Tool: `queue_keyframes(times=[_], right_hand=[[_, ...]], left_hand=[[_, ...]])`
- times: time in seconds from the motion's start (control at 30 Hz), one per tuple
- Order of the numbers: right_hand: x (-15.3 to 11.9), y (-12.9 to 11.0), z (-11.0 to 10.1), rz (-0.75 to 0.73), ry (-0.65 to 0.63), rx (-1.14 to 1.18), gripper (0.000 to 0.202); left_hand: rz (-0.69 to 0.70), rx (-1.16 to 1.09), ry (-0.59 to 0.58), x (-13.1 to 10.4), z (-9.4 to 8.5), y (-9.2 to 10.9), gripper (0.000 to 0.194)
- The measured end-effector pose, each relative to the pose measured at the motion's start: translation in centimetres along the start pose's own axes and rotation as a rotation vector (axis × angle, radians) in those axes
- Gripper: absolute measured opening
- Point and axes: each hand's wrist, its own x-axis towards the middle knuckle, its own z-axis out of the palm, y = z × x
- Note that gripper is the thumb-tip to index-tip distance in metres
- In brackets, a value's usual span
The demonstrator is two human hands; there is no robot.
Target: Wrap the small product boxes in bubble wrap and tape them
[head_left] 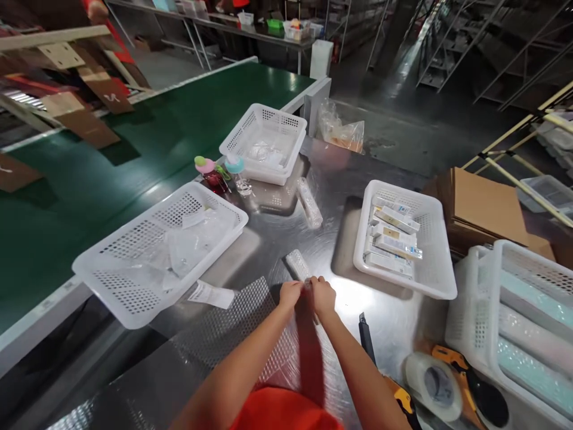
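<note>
"Where's the bubble-wrapped packet?"

"Toward twelve o'clock, its near end pinched by the left hand and right hand."

"And the white plastic basket of slim cartons?"

"Two o'clock from them; the black utility knife lies at four."

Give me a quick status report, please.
Left hand, right hand: both closed at near end of narrow white bubble-wrapped parcel. Parcel's far end in view. Slim black cutter lies right, apart from hands.

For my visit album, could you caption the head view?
Left hand and right hand meet at a wrapped packet on a metal table, between bubble wrap and a cutter.
</note>
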Motion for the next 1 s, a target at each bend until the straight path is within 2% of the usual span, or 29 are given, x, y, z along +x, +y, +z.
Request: queue_keyframes(times=[0.1, 0.2, 0.27, 0.33, 0.43, 0.5, 0.57, 0.63, 0.73, 0.8, 0.87, 0.9, 0.93, 1.0], right_hand=[[0.5, 0.4, 0.1, 0.008, 0.02, 0.026, 0.022], [0.9, 1.3, 0.4, 0.023, 0.053, 0.161, 0.015], [0.8, 2.1, 0.8, 0.054, 0.077, 0.353, 0.017], [0.2, 2.8, 1.1, 0.065, 0.09, 0.653, 0.027], [-1.9, 3.5, 1.4, -0.013, 0.053, 1.154, 0.046], [-3.9, 3.3, 1.6, -0.051, 0.016, 1.384, 0.053], [-6.3, 2.5, 2.1, -0.026, 0.016, 1.519, 0.056], [-8.8, 1.7, 2.9, 0.013, 0.057, 1.586, 0.057], [-13.0, 2.2, 4.4, 0.066, 0.182, 1.448, 0.049], [-16.8, 4.4, 5.6, 0.182, 0.348, 1.156, 0.042], [-21.4, 7.7, 6.8, 0.387, 0.512, 0.771, 0.038], [-23.7, 9.5, 7.6, 0.504, 0.548, 0.581, 0.036], [-25.7, 11.1, 8.4, 0.627, 0.541, 0.414, 0.036], [-28.8, 14.0, 10.2, 0.82, 0.409, 0.164, 0.038]], left_hand=[[0.002, -0.076, -0.025, -0.6, -0.8, -0.1, 0.007], [-0.008, -0.173, -0.068, -1.3, -1.1, -0.2, 0.023], [-0.009, -0.232, -0.133, -1.6, -1.3, 0.2, 0.036], [-0.006, -0.276, -0.226, -2.0, -1.6, 0.9, 0.044], [-0.035, -0.343, -0.438, -3.2, -2.3, 2.0, 0.051], [-0.075, -0.404, -0.58, -4.6, -2.6, 2.4, 0.05], [-0.122, -0.455, -0.622, -6.4, -2.6, 2.1, 0.046], [-0.155, -0.469, -0.561, -8.6, -2.4, 1.2, 0.041], [-0.206, -0.449, -0.483, -11.5, -2.9, -0.4, 0.032], [-0.279, -0.426, -0.44, -12.7, -4.2, -1.1, 0.024], [-0.349, -0.392, -0.391, -13.3, -6.2, -1.2, 0.016], [-0.378, -0.376, -0.365, -13.4, -7.3, -1.1, 0.014], [-0.401, -0.366, -0.341, -13.5, -8.4, -0.8, 0.013], [-0.432, -0.357, -0.307, -13.7, -10.3, -0.1, 0.013]])
